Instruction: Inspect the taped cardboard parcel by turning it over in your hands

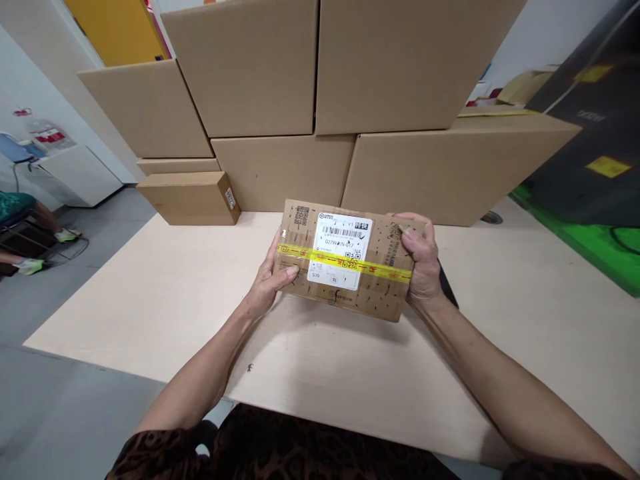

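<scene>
My patterned clothing (320, 447) shows along the table's near edge, cut off by the frame. Over the middle of the table (135, 293) I hold a flat cardboard parcel (383, 243), its face tilted up at me. My left hand (267, 283) grips its left end, thumb on the face; my right hand (421, 257) clasps the right end, its thumb near the top corner. The fingers behind are hidden.

The white label (340, 233) reads "Y1", "NA", "S39" and roughly "027W4KN-017"; its finer print is too small. Yellow tape (385, 270) with red characters crosses it, covering some of the printing. A QR code (301, 215) sits at the parcel's upper left.

A black object (449, 287) is mostly hidden behind my right wrist. Toward the table's far left corner lies a small carton (183, 200), its end label (230, 199) unreadable. Large plain boxes (283, 170) stack along the far edge, the top ones cut off. Beyond the left edge, only a person's legs (47, 227) show.
</scene>
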A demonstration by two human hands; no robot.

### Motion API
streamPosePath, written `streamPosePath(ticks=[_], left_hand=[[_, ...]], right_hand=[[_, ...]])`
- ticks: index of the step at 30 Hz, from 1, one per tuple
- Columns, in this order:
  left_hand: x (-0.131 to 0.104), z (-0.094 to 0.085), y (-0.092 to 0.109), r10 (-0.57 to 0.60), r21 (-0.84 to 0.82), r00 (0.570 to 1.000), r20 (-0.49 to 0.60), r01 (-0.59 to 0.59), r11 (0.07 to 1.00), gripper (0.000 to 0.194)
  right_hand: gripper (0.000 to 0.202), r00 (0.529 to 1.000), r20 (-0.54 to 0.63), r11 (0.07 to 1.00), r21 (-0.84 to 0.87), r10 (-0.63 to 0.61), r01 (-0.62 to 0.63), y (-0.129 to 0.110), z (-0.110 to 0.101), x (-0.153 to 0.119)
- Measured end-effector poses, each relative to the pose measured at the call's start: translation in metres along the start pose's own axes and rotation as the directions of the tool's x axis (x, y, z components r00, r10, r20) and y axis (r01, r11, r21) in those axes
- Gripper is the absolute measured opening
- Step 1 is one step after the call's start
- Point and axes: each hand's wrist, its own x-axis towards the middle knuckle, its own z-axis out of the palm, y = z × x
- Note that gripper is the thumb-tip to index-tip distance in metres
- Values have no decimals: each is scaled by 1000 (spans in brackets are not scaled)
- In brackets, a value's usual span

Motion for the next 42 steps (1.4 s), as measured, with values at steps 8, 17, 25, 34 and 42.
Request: streamPosePath(ticks=[8,17,25,34,42], left_hand=[[2,2,7,48,3,996,-75,-48,999,94],[11,-11,13,124,-24,958,-259,-134,991,71],[15,-8,9,245,-47,877,-414,-290,956,81],[6,11,-6,-86,-219,972,-219,37,975,86],[9,2,3,-4,-129,968,-251,-29,991,80]], right_hand=[[34,994,20,989,95,111,-112,-9,3,2],[47,899,236,921,40,369,-388,-13,-8,16],[36,938,171,922,201,300,-332,3,21,-2],[61,970,53,952,187,237,-243,15,26,-18],[74,909,350,971,0,225,-240,-4,8,-4]])
